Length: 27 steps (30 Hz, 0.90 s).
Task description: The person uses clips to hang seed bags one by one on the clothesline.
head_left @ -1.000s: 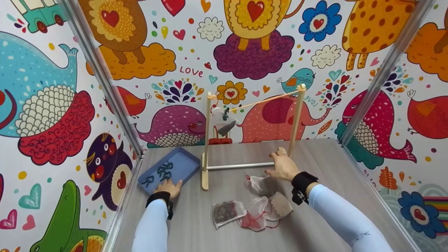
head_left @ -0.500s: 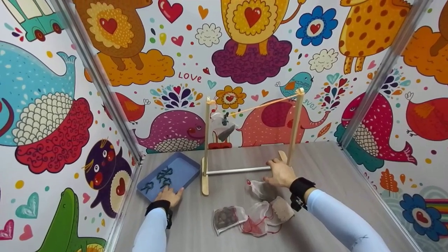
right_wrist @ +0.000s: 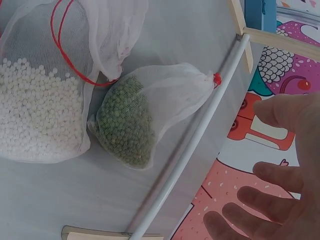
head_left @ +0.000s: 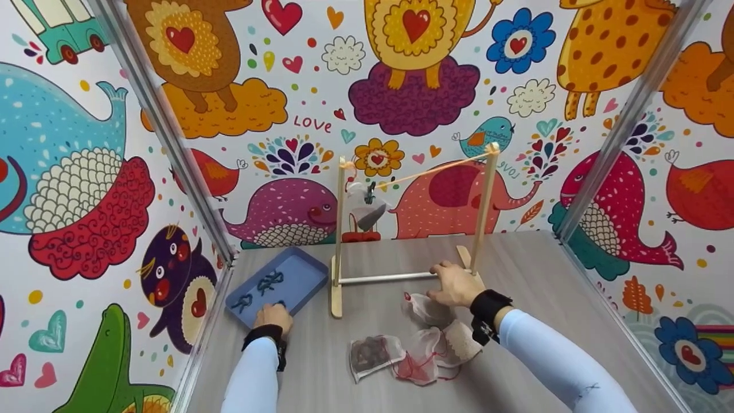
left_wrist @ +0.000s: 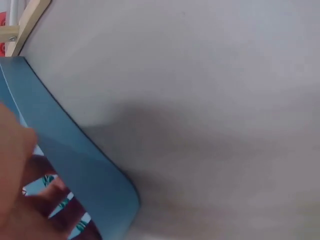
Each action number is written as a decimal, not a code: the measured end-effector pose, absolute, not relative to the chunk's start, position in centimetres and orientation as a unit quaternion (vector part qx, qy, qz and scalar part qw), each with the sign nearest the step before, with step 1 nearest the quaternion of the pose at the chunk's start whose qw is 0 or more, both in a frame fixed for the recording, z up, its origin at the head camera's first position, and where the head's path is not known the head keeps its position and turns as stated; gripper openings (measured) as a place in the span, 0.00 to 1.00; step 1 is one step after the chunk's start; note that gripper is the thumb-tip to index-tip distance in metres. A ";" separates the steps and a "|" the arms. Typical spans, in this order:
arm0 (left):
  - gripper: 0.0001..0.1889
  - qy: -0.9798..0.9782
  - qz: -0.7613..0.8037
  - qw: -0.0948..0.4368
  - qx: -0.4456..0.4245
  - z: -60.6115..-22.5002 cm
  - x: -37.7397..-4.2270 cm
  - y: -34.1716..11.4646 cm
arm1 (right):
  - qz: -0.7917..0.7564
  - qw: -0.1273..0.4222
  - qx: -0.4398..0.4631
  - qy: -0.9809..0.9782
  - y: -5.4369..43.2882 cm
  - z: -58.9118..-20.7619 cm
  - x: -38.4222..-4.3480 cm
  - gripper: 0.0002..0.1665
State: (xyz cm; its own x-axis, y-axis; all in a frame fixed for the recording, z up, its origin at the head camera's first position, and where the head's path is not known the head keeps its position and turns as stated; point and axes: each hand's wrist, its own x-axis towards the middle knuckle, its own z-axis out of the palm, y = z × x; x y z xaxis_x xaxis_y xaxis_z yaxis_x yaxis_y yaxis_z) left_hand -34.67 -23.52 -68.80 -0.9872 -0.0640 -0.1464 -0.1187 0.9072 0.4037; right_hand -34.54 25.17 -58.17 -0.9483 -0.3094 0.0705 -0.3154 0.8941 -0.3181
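At the blue tray (head_left: 301, 267), my left hand (head_left: 273, 320) reaches over the near rim with fingers curled down inside. Dark green clips (head_left: 269, 281) lie in the tray, some showing between the fingers in the left wrist view; whether the fingers pinch one is hidden. My right hand (head_left: 456, 285), fingers spread and holding nothing, is by the white rod (head_left: 390, 278) of a wooden frame (head_left: 486, 201). Just below it lies a mesh bag of green grains (right_wrist: 125, 125). From the frame's string a mesh bag with dark filling (head_left: 371, 217) hangs by a dark clip (head_left: 370, 194).
Several more mesh bags lie in front of the frame: one with brown pieces (head_left: 370, 355), one with reddish contents (head_left: 417, 367) and one with white beads (right_wrist: 40, 105). Patterned walls (head_left: 407, 103) with metal posts (head_left: 166, 137) enclose the table (head_left: 321, 367).
My left hand's fingers have curled from a flatter reach over the tray, now covering a clip seen earlier. My right hand has shifted slightly left and down, away from the frame's right upright.
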 end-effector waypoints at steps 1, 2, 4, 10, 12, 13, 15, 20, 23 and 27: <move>0.21 0.974 0.211 0.063 -0.050 -68.4 -34.4 -23.4 | 0.166 0.010 0.160 -0.973 25.2 -58.2 -34.5 0.37; 0.22 0.973 0.215 0.062 -0.055 -68.1 -34.2 -23.2 | 0.168 0.011 0.160 -0.973 25.2 -58.2 -34.5 0.36; 0.23 0.974 0.213 0.060 -0.048 -67.4 -33.7 -23.0 | 0.166 0.014 0.161 -0.973 25.2 -58.2 -34.5 0.36; 0.14 0.978 0.200 0.051 -0.024 -66.8 -32.8 -22.4 | 0.155 0.012 0.157 -0.975 25.3 -58.1 -34.2 0.34; 0.13 0.978 0.200 0.046 -0.033 -66.8 -32.7 -22.2 | 0.153 0.003 0.155 -0.976 25.3 -58.0 -34.2 0.33; 0.13 0.977 0.202 0.046 -0.040 -66.8 -32.7 -22.0 | 0.153 -0.001 0.154 -0.976 25.3 -58.0 -34.2 0.33; 0.15 0.976 0.207 0.047 -0.049 -67.0 -32.7 -21.6 | 0.149 -0.007 0.152 -0.977 25.3 -58.1 -34.2 0.31; 0.20 0.972 0.222 0.052 -0.059 -67.0 -32.5 -20.9 | 0.151 -0.004 0.154 -0.976 25.5 -58.3 -34.5 0.26; 0.25 0.969 0.233 0.054 -0.069 -66.8 -32.7 -20.8 | 0.149 0.008 0.162 -0.975 25.5 -58.5 -34.7 0.24; 0.22 0.962 0.255 0.058 -0.074 -66.8 -33.4 -20.9 | 0.140 0.018 0.172 -0.975 25.6 -58.4 -34.8 0.22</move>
State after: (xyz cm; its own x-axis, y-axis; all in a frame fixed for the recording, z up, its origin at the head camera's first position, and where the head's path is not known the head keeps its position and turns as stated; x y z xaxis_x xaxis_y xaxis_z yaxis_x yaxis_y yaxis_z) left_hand -33.37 -20.90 -66.80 -0.9821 -0.1131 -0.1503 -0.1728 0.8589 0.4822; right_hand -34.78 25.60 -58.44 -0.9405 -0.3297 0.0825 -0.3395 0.9019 -0.2670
